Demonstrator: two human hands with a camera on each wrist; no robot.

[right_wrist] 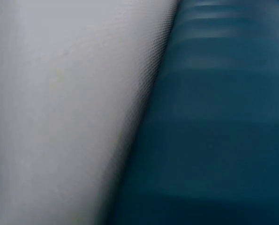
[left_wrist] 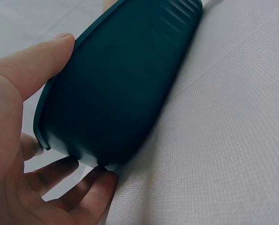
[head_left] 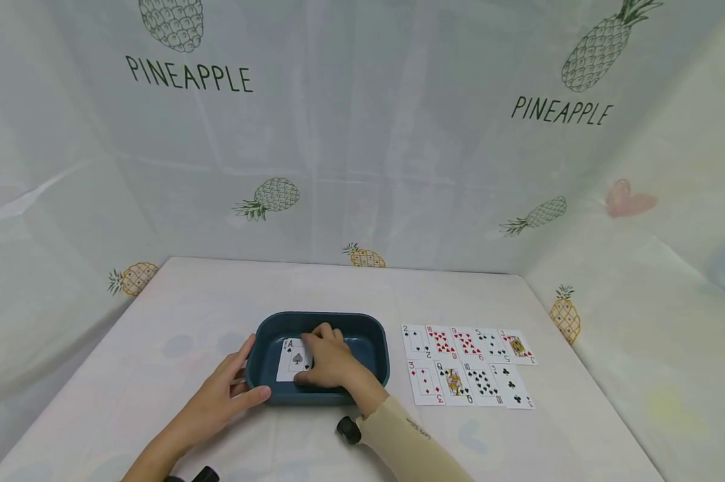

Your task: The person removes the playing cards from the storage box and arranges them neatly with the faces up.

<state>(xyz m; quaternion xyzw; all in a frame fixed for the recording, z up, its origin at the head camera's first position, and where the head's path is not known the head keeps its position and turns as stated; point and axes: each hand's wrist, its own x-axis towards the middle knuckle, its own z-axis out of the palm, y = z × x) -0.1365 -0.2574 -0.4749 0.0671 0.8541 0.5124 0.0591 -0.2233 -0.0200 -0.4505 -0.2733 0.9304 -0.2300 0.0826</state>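
A dark blue-green tray [head_left: 377, 335] with rounded corners sits on the table in the head view. My left hand [head_left: 226, 387] grips its left end, thumb at the near rim and fingers along the end wall; the left wrist view shows this hand [left_wrist: 41, 122] against the tray's outer side [left_wrist: 116, 79]. Inside the tray, an ace of spades playing card [head_left: 290, 361] lies face up at the left. My right hand [head_left: 332, 360] reaches in over the near wall and pinches the card's right part between thumb and fingers, hiding that side. Only the tray's outside [right_wrist: 214, 131] and tablecloth fill the right wrist view.
To the tray's right, several playing cards lie face up in two overlapping rows, including a ten of hearts [head_left: 442, 341], a three of diamonds [head_left: 425, 381] and a queen of spades [head_left: 454, 383]. White cloth [head_left: 314, 288] covers the table; pineapple-printed curtains [head_left: 362, 134] rise behind and beside it.
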